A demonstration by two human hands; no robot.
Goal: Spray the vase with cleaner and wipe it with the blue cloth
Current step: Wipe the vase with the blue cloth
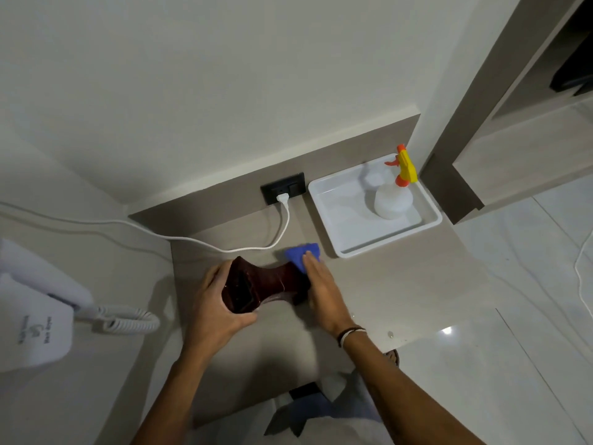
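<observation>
Now, flat right hand (322,285) presses cloth (299,254) against vase (272,279).

1. I see the dark brown waisted vase (272,279) lying sideways over the pale wood-grain table (385,284), mouth end towards me.
2. The left grip (215,303) holds its mouth end.
3. The right grip (321,284) lies flat against its base end, on the folded blue cloth (301,253).
4. Behind, to the right, the white rectangular plastic tray (428,221) holds the translucent spray bottle (393,200).
5. The black wall socket (295,187) sits left of the tray.
</observation>
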